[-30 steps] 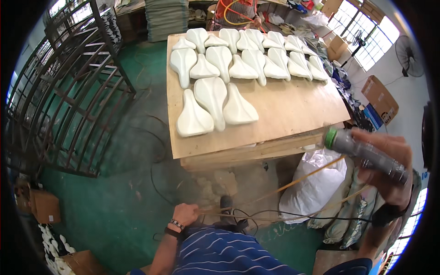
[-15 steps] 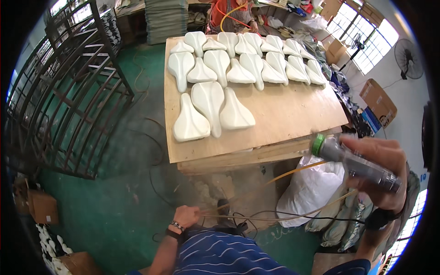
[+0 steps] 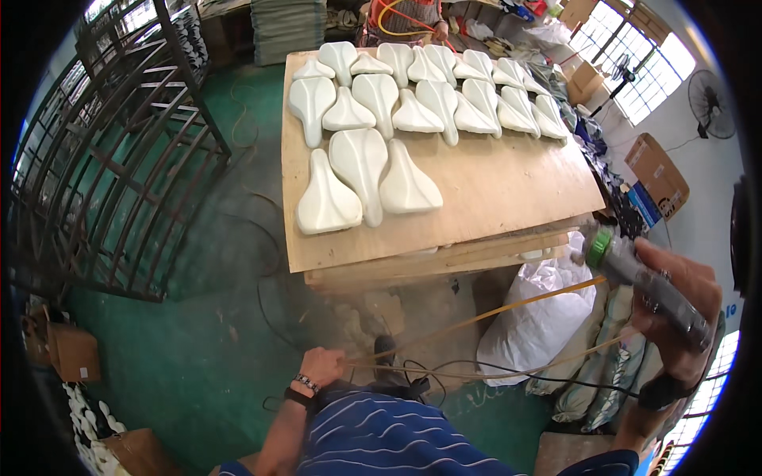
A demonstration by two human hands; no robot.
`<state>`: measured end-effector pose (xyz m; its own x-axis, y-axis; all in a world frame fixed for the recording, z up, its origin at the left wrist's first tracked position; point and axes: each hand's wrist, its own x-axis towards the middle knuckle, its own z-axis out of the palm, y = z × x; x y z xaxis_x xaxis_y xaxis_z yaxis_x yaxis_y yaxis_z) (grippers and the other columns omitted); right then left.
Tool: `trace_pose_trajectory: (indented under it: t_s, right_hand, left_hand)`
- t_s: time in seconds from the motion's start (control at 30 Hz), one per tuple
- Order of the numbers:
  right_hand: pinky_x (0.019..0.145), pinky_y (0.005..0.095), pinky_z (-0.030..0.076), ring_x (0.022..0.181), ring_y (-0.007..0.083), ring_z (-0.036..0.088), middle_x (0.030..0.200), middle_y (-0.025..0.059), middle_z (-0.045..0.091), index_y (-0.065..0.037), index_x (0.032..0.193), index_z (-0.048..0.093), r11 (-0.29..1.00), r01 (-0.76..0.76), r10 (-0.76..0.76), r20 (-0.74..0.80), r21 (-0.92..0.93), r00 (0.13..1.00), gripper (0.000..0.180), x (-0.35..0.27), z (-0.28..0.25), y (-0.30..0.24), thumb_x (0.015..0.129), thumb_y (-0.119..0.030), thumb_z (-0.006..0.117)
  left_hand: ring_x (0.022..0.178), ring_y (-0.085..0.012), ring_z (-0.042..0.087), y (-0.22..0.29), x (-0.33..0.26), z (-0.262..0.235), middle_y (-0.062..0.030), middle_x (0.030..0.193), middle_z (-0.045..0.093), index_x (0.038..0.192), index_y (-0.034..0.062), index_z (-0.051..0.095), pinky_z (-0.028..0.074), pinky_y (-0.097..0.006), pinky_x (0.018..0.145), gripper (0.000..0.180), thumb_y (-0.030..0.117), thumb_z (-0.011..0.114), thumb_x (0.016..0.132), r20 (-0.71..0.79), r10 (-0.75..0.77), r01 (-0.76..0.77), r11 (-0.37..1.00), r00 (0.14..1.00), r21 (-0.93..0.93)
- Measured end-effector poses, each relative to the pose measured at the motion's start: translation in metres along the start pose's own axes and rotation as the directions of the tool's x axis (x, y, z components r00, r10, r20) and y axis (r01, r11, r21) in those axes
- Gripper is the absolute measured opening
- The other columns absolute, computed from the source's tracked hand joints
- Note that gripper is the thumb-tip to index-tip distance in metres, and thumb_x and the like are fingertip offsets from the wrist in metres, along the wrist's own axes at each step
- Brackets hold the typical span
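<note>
Inside right hand (image 3: 675,297), spray gun (image 3: 647,285), beside table (image 3: 508,182)

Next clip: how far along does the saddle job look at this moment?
Done: many white saddle shapes lie in rows on the plywood table. In hand: the right hand grips a spray gun with a green tip, off the table's near right corner; the left hand holds thin hoses low by the body. Left: the gun is not over any saddle, and no coating can be made out.
</note>
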<state>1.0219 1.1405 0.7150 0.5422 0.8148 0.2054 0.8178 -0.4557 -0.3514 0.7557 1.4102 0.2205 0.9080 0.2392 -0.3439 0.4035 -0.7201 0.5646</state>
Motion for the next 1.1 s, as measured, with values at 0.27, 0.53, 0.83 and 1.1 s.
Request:
trace_pose_trajectory:
  t_s: [0.27,0.53,0.83,1.1]
  right_hand:
    - [0.062,0.0323,0.050,0.069,0.0237,0.070,0.083,0.0132,0.072,0.003,0.119,0.072,0.995,-0.094,0.091,0.070,0.035,0.993,0.063,-0.012,-0.009,-0.014,0.076,-0.040,0.084]
    - [0.076,0.0355,0.054,0.083,0.0310,0.074,0.096,0.0228,0.074,0.008,0.124,0.067,0.990,-0.116,0.116,0.013,0.082,0.993,0.071,0.008,-0.009,0.005,0.073,-0.038,0.083]
    - [0.079,0.0371,0.052,0.086,0.0280,0.071,0.097,0.0189,0.074,0.007,0.118,0.070,0.959,-0.274,0.248,0.244,0.078,0.937,0.057,0.002,-0.034,0.006,0.074,-0.028,0.081]
    - [0.075,0.0356,0.052,0.083,0.0251,0.069,0.090,0.0157,0.074,0.005,0.121,0.070,0.967,-0.252,0.247,-0.084,-0.047,0.965,0.069,-0.005,-0.014,0.015,0.068,-0.037,0.085]
  left_hand:
    - [0.071,-0.0417,0.068,0.009,0.020,0.008,-0.0188,0.072,0.068,0.084,0.0162,0.073,0.054,-0.052,0.066,0.016,0.030,0.064,0.085,0.006,0.093,-0.093,0.996,0.996,0.009]
    - [0.073,-0.0415,0.068,0.011,0.018,0.000,-0.0189,0.072,0.068,0.085,0.0158,0.073,0.054,-0.053,0.065,0.020,0.034,0.064,0.086,0.050,0.071,-0.074,0.996,0.996,0.057]
    - [0.074,-0.0418,0.069,0.017,0.023,0.001,-0.0197,0.074,0.069,0.088,0.0152,0.073,0.055,-0.053,0.067,0.020,0.032,0.063,0.084,0.087,0.063,-0.066,0.997,0.994,0.034]
    - [0.072,-0.0404,0.069,0.027,0.022,0.009,-0.0188,0.071,0.068,0.084,0.0164,0.072,0.055,-0.052,0.065,0.017,0.031,0.063,0.085,0.080,0.093,-0.097,0.994,0.993,0.056]
